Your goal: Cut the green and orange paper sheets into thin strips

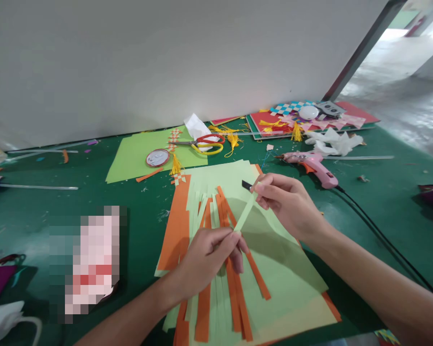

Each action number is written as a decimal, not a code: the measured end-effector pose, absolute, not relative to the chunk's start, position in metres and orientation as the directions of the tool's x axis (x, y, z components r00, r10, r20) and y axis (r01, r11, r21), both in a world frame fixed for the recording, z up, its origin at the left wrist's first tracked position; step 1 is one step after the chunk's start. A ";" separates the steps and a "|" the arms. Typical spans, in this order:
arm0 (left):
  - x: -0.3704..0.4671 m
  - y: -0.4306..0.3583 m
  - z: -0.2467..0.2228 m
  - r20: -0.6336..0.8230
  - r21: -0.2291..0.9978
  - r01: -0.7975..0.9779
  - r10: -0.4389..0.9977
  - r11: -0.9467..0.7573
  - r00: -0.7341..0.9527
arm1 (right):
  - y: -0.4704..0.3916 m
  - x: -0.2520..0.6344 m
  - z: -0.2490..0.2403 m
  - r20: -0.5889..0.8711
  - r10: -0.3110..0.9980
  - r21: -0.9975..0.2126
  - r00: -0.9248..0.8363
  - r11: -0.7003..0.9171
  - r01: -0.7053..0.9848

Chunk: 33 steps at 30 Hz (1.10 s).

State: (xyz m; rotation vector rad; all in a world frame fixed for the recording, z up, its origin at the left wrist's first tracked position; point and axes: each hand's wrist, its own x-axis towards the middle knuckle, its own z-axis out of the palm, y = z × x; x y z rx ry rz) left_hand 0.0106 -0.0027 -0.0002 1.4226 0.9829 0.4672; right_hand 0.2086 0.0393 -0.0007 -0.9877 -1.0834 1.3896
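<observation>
A narrow pale green paper strip slants between my two hands. My left hand pinches its lower end, and the fingers of my right hand are closed on the upper end. A small dark flat piece, like a cutter blade, juts out beside my right fingertips; whether that hand grips it too I cannot tell. Below lie pale green paper sheets, with several loose orange paper strips and pale green ones spread over them. My left hand hovers over these strips and hides part of them.
Scissors, a round tin and a yellow tassel lie on green paper behind. To the right rests a pink glue gun, its black cord trailing forward. A blurred-out object is at left on the green table.
</observation>
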 end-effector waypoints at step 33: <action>0.009 -0.001 -0.002 -0.209 0.971 0.221 0.764 0.089 0.611 | 0.041 0.210 -0.003 -0.025 0.999 -0.952 -0.047 -0.038 -0.303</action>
